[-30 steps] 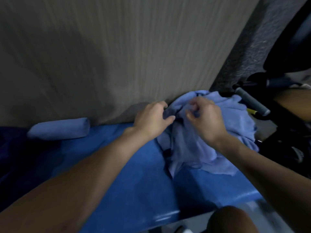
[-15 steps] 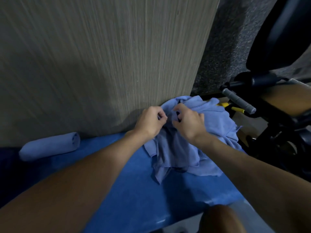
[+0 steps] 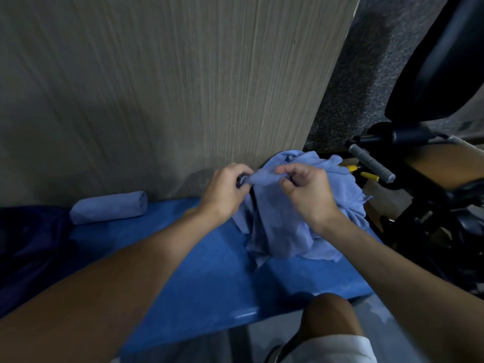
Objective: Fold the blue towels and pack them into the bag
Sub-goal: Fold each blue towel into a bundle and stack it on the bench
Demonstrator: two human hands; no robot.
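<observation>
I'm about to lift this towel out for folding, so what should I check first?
Left hand grip on the crumpled light-blue cloth towel, at its edge: ok.
Right hand grip on the same edge: ok.
Towel separate from the heap under it: cannot tell.
Bare room on the blue padded bench: ok.
Rolled light-blue towel apart, at the left: ok.
Dark navy fabric, far left, an open bag: cannot tell.

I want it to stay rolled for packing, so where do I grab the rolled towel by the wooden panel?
Probably the middle of the rolled towel, from above on the near side: it lies sideways, the wooden panel backs its far side, and a grip wrapped across the roll should keep it closed.
</observation>
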